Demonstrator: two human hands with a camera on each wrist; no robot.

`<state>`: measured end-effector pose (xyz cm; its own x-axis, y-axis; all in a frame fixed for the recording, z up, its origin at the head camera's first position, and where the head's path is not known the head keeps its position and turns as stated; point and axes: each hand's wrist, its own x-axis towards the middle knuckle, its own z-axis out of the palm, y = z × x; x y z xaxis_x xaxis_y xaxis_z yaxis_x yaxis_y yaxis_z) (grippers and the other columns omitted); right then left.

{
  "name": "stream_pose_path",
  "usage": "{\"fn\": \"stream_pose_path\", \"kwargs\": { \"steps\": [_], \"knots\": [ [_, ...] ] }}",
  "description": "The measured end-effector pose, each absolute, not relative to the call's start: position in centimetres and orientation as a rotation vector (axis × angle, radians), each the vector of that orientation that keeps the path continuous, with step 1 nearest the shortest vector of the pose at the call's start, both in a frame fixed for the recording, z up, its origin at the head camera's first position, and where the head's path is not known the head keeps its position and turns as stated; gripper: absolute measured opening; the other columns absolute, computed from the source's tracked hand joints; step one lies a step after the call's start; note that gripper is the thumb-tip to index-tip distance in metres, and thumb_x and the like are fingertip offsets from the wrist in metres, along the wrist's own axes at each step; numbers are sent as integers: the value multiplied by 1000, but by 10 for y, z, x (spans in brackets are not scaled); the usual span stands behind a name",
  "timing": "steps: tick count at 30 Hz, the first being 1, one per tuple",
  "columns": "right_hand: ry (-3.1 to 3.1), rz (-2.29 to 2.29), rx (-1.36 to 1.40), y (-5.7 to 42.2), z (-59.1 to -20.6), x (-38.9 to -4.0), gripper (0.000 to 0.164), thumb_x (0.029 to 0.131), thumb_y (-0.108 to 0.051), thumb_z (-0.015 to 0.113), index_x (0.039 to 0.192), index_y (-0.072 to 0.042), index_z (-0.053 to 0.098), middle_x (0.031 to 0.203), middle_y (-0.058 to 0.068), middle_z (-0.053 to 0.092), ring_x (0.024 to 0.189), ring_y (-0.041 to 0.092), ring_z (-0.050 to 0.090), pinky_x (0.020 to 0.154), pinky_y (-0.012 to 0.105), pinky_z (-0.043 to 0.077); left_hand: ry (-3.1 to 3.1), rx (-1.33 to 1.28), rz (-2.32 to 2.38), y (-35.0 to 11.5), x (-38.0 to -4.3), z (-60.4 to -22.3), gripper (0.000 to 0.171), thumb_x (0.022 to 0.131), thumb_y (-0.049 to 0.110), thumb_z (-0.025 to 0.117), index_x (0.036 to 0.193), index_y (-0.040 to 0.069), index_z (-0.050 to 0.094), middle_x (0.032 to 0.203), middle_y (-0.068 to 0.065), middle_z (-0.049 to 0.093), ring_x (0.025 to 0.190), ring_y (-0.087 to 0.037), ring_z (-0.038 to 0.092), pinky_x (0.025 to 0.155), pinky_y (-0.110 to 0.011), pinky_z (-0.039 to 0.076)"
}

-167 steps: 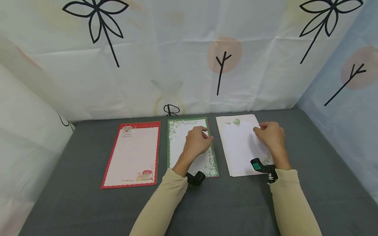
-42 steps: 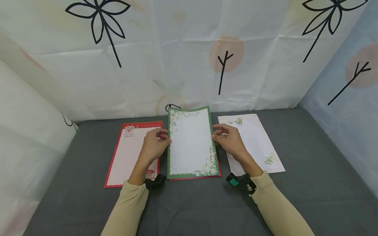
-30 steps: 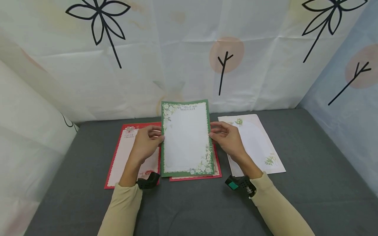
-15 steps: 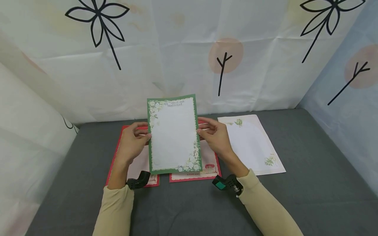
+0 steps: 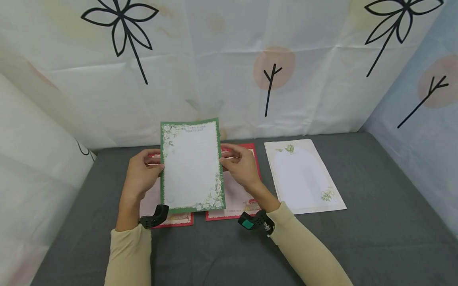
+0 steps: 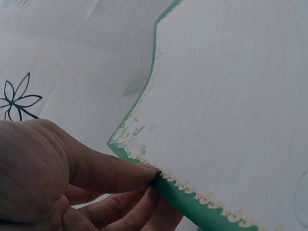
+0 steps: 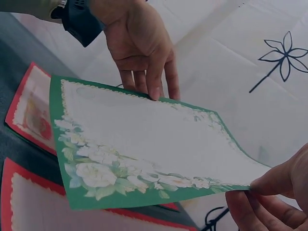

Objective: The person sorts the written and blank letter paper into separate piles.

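Held up in the air is a green-bordered sheet of stationery paper [image 5: 191, 171] with white flowers along its edges. My left hand [image 5: 140, 174] pinches its left edge between thumb and fingers. The opposite edge is pinched by my right hand [image 5: 241, 165]; the right wrist view shows the sheet bowing between both hands. Beneath it on the table lies a red-bordered sheet [image 5: 150, 201], mostly covered from the head camera. Another red-bordered sheet [image 5: 237, 190] lies in the middle, partly behind the green one and my right hand.
A pale sheet [image 5: 300, 178] with green sprigs lies at the right of the grey-covered table [image 5: 222, 254]. White printed cloth [image 5: 222, 71] stands as a wall behind it, with cloth on both sides. A thin dark cord [image 5: 82, 149] hangs at the back left corner.
Both hands took the green-bordered sheet off the middle pile, raised it and carried it left. It now overlaps the left red-bordered sheet, and the red-bordered sheet in the middle is uncovered.
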<state>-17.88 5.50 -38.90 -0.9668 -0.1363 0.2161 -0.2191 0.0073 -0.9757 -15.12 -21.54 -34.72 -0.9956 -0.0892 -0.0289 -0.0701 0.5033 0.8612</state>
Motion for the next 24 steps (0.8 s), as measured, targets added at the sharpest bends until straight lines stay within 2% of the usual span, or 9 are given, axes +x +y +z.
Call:
{"fn": "stream_pose_path", "kwargs": {
  "steps": [2, 7, 10, 14, 21, 24],
  "knots": [
    [-2199, 2139, 380, 49, -391, -179, 41, 91, 9, 67, 132, 2, 65, 104, 25, 68, 81, 34, 73, 74, 48, 60, -2733, 163, -1525, -220, -150, -347, 51, 99, -4, 55, 148, -5, 43, 128, -31, 58, 109, -37, 61, 75, -29, 54],
    [-2226, 2163, 391, 34, -396, -179, 41, 91, 9, 67, 132, 1, 65, 103, 23, 68, 79, 31, 73, 71, 43, 60, -2801, 176, -1503, -232, -149, -349, 53, 99, -5, 53, 150, -5, 39, 133, -34, 54, 115, -41, 57, 75, -29, 52],
    [-2256, 2172, 397, 27, -397, -179, 42, 92, 8, 66, 133, 2, 64, 104, 23, 68, 80, 31, 73, 72, 45, 60, -2826, 182, -1502, -239, -149, -351, 53, 100, -5, 52, 151, -6, 38, 134, -35, 52, 117, -42, 55, 72, -25, 50],
    [-2309, 2154, 402, 19, -399, -179, 41, 92, 7, 66, 133, 2, 63, 104, 22, 68, 81, 29, 73, 74, 49, 60, -2854, 209, -1478, -247, -149, -354, 53, 100, -4, 52, 151, -6, 37, 135, -35, 51, 114, -41, 56, 74, -28, 51],
    [-2442, 2075, 371, 6, -405, -183, 39, 93, 2, 66, 132, 0, 64, 98, 14, 69, 76, 20, 72, 65, 31, 58, -2875, 295, -1435, -257, -150, -361, 54, 99, -3, 52, 151, -5, 37, 134, -35, 52, 111, -44, 57, 75, -37, 50],
    [-2500, 2050, 383, 1, -407, -183, 39, 94, 0, 66, 133, 1, 62, 95, 13, 69, 70, 20, 72, 63, 29, 58, -2894, 333, -1432, -261, -150, -363, 54, 99, -2, 51, 151, -4, 37, 135, -35, 51, 111, -45, 57, 75, -38, 48]
  ]
}}
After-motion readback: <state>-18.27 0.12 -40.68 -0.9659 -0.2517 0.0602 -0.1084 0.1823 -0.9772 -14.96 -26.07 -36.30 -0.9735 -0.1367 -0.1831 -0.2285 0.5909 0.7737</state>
